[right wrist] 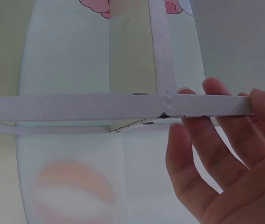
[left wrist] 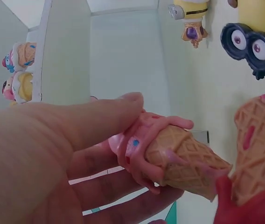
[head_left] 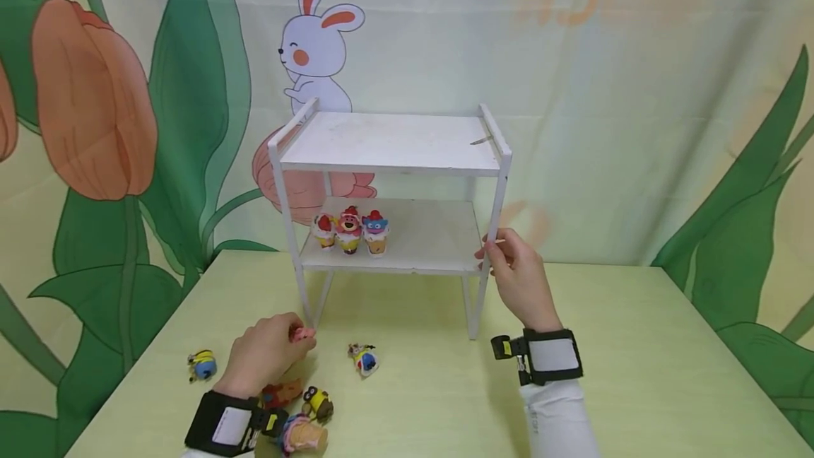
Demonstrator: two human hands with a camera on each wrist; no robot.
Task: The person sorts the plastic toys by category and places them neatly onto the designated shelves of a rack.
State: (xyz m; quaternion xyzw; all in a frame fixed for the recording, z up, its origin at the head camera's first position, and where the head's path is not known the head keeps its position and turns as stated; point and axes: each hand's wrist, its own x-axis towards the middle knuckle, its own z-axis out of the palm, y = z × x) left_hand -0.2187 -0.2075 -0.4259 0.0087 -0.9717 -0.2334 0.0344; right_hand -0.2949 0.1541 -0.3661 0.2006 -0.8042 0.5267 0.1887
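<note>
Between thumb and fingers, my left hand [head_left: 267, 348] pinches a toy ice cream cone [left wrist: 184, 158] with pink dripping topping, held over the table's left part. My right hand [head_left: 518, 274] grips the front right leg [right wrist: 76, 107] of a white two-tier shelf [head_left: 391, 140], its fingers curled round the post near the lower board. On the lower board's left side stand three ice cream toys: one with a strawberry-like top [head_left: 323, 230], a pink bear one [head_left: 349, 230] and a blue-faced one [head_left: 376, 233].
Under and near my left forearm lie a cone toy with blue and pink topping [head_left: 304, 435], a reddish-brown cone toy [head_left: 282, 394] and a goggled yellow figure [head_left: 318, 403]. Another small figure [head_left: 365, 360] lies before the shelf, and a blue and yellow one [head_left: 203, 365] farther left.
</note>
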